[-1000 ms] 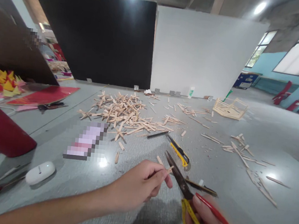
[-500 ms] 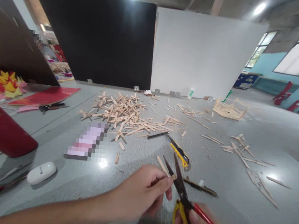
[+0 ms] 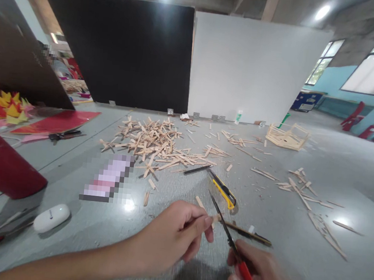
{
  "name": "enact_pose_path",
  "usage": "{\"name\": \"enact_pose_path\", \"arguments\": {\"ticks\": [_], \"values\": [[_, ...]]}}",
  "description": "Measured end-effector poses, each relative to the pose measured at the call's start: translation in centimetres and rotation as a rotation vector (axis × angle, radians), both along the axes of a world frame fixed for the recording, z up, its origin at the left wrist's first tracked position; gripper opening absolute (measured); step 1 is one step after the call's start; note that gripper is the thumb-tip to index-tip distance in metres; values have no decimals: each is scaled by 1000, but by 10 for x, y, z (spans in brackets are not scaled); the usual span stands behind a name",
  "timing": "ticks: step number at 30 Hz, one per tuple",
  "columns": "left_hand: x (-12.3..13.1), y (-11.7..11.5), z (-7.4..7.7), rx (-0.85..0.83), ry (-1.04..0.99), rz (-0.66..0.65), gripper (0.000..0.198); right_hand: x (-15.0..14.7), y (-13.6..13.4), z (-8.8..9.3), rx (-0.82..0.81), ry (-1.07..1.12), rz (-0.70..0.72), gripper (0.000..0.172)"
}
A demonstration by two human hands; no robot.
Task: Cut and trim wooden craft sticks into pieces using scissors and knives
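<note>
Pinched between the thumb and fingers of my left hand (image 3: 178,237) are thin wooden craft sticks (image 3: 199,201), one end poking out to the right. My right hand (image 3: 256,270) is closed around the handles of a pair of scissors (image 3: 232,244); a red handle shows, and the other is hidden. The dark blades point up and left, lying close together, beside the end of the stick. Whether they touch the wood I cannot tell. A yellow utility knife (image 3: 224,191) lies just past the blade tips. Behind the scissors is a dark, slender tool (image 3: 250,234).
A heap of craft sticks (image 3: 153,141) covers the middle of the grey table. A stick-built frame (image 3: 287,138) stands back right. To the left are a phone (image 3: 109,178), a white oval case (image 3: 52,218) and a red bottle (image 3: 4,161). Black and white panels rise behind.
The scissors have turned and their blades have come together from a spread position. My right hand has rolled over, hiding the yellow handle. My left hand has barely moved.
</note>
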State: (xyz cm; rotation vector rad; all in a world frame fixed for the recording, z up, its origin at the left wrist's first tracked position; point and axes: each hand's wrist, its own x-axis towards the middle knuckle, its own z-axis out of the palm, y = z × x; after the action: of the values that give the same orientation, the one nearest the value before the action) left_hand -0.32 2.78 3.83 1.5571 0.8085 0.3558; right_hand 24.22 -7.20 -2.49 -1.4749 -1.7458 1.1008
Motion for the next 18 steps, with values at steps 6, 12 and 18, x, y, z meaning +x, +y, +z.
{"name": "enact_pose_path", "arguments": {"ticks": [6, 12, 18], "values": [[-3, 2, 0, 48, 45, -15, 44, 1, -1, -9, 162, -117, -36, 35], [-1, 4, -9, 46, 18, -14, 40, -2, 5, -4, 171, -253, -52, 26], [0, 4, -7, 52, 37, 13, 41, -5, 17, 4, 231, -395, -70, 33]]}}
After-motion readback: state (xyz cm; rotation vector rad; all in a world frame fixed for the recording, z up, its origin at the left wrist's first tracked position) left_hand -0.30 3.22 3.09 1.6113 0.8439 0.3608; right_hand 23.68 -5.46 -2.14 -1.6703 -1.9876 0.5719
